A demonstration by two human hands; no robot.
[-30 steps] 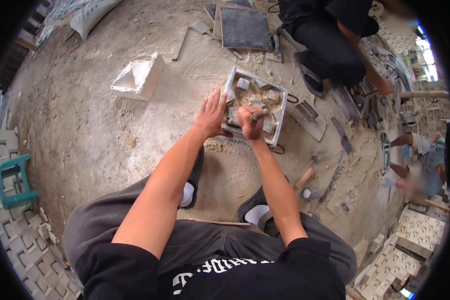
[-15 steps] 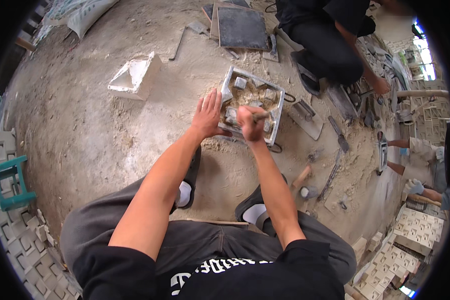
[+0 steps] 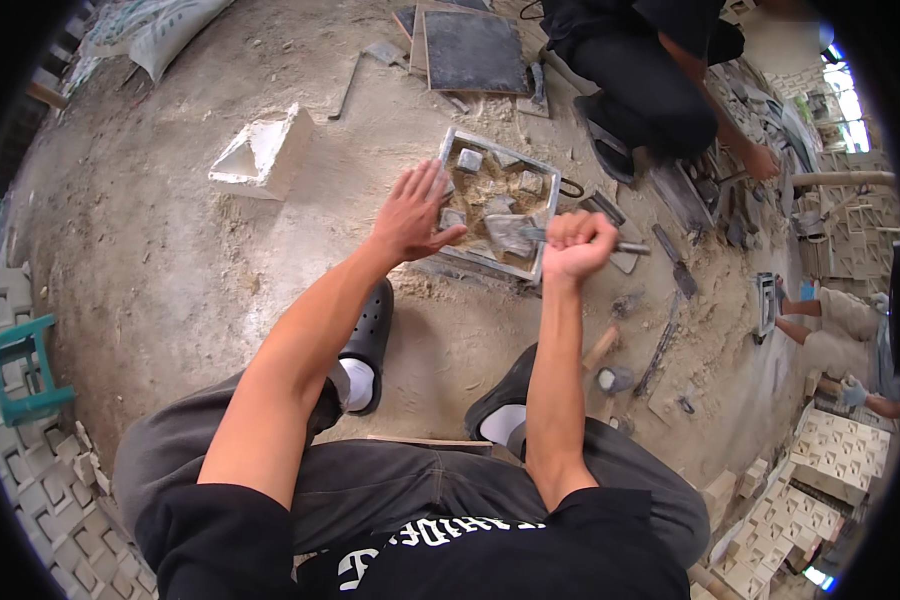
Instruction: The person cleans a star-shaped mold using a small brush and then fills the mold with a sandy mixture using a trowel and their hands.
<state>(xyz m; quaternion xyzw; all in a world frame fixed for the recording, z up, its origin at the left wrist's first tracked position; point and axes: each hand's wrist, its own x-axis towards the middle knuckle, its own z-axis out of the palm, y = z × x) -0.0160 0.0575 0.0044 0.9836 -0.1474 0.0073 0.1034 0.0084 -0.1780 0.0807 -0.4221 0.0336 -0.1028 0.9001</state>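
Note:
A square metal frame lies on the ground in front of me, with sandy material and several pale blocks inside it. My left hand rests over its left side, fingers stretched out and thumb apart, holding nothing. At the frame's right edge, my right hand is wrapped round the handle of a trowel. The trowel's flat grey blade points left, over the frame's near right part. Wire loops stick out at the frame's right side.
Left of the frame stands a white hollow block-shaped mould. Dark boards lie beyond. A person in dark clothes squats at the far right; hand tools and a wooden handle lie nearby. A green stool stands far left.
My right hand has moved right, from over the frame's inside to its right edge, and the trowel blade now shows. My left hand stays at the frame's left side.

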